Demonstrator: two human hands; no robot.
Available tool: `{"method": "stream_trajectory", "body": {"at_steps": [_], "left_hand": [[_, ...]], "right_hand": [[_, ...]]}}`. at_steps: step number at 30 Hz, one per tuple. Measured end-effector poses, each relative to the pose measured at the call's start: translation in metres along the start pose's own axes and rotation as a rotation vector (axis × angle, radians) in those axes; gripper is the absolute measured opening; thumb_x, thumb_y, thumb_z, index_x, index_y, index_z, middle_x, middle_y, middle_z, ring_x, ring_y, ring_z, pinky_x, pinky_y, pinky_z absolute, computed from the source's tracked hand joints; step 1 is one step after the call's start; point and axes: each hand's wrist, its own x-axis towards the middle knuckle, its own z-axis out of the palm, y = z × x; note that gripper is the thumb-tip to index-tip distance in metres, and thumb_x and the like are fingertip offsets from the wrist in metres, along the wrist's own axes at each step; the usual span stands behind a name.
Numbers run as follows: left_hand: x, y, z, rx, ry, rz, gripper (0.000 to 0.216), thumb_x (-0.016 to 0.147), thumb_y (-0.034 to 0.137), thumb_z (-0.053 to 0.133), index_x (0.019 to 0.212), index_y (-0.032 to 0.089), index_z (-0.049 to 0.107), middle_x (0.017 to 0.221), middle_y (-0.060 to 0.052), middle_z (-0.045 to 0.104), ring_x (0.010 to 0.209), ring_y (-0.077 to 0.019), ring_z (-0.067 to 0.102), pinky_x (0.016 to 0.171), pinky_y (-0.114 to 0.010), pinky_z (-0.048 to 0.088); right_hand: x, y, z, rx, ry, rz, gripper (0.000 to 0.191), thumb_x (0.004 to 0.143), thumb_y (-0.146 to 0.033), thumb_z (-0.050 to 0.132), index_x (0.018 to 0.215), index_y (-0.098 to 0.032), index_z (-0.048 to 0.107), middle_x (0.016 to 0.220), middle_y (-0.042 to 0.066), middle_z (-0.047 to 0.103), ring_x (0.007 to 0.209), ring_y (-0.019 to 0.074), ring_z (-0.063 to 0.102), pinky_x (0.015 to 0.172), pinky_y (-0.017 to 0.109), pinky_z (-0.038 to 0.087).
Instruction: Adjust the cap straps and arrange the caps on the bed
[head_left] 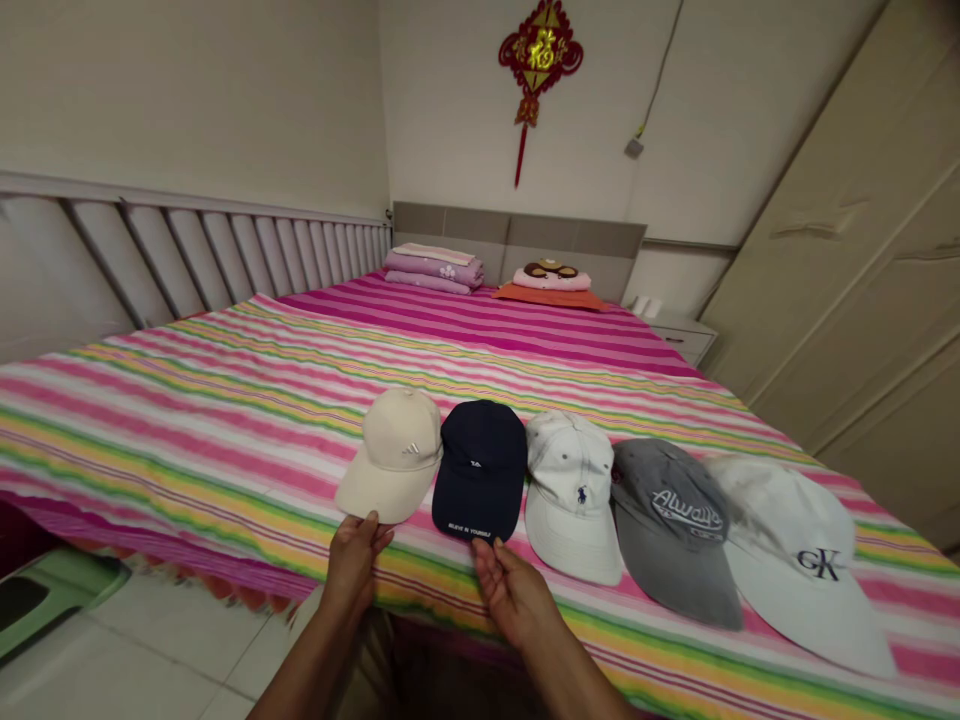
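Observation:
Several baseball caps lie in a row on the striped bedspread, brims toward me. At the left end is a beige cap; my left hand pinches its brim edge, thumb on top. Beside it sits a navy cap with small white lettering on the brim. My right hand, palm turned up, holds the front edge of that brim between thumb and fingers. Farther right are a white cap with a small dark emblem, a grey cap reading "Always", and a larger white cap with dark letters.
Folded purple bedding and a pink-and-orange stack rest near the headboard. A white rail runs along the left side. A green stool stands on the tiled floor at lower left; a nightstand is at far right.

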Motion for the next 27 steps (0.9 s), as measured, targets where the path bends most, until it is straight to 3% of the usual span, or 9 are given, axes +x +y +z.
{"method": "stream_trajectory", "body": {"at_steps": [11,15,19,23,27], "left_hand": [[-0.005,0.000,0.001,-0.016,-0.010,-0.013,0.005,0.073,0.008,0.053,0.072,0.013,0.053,0.061,0.000,0.061,0.052,-0.0076,0.058,0.051,-0.016,0.049],[-0.009,-0.004,-0.003,-0.029,-0.031,-0.025,0.006,0.075,0.010,0.053,0.071,0.014,0.051,0.069,-0.001,0.062,0.063,-0.0090,0.063,0.057,-0.016,0.050],[-0.017,-0.010,-0.012,-0.008,-0.020,-0.034,0.009,0.076,0.009,0.052,0.083,0.015,0.054,0.074,-0.003,0.065,0.070,-0.0105,0.064,0.062,-0.018,0.051],[-0.030,-0.021,-0.020,0.090,-0.028,-0.055,0.018,0.072,0.014,0.058,0.090,0.015,0.057,0.080,-0.006,0.067,0.075,-0.0137,0.064,0.065,-0.021,0.051],[-0.050,-0.046,-0.019,0.124,-0.126,-0.116,0.029,0.058,0.023,0.070,0.085,0.017,0.060,0.072,-0.005,0.066,0.068,-0.0187,0.063,0.061,-0.028,0.051]], "right_hand": [[-0.006,0.000,-0.022,-0.145,-0.143,0.030,0.012,0.067,-0.011,0.067,0.069,-0.009,0.055,0.057,0.009,0.066,0.048,0.0134,0.061,0.044,0.020,0.048],[-0.015,-0.003,-0.036,-0.143,-0.175,0.029,0.013,0.064,-0.013,0.068,0.068,-0.010,0.056,0.052,0.006,0.065,0.046,0.0119,0.060,0.045,0.020,0.048],[-0.023,-0.004,-0.051,-0.121,-0.180,0.005,0.019,0.060,-0.015,0.072,0.068,-0.011,0.056,0.053,0.004,0.065,0.047,0.0108,0.060,0.046,0.018,0.047],[-0.023,-0.002,-0.062,-0.126,-0.159,0.013,0.023,0.056,-0.019,0.076,0.066,-0.012,0.056,0.055,0.005,0.066,0.047,0.0107,0.060,0.043,0.016,0.045],[-0.020,0.003,-0.066,-0.166,-0.172,0.041,0.029,0.052,-0.025,0.079,0.066,-0.012,0.057,0.051,0.003,0.064,0.042,0.0090,0.057,0.039,0.015,0.043]]}}
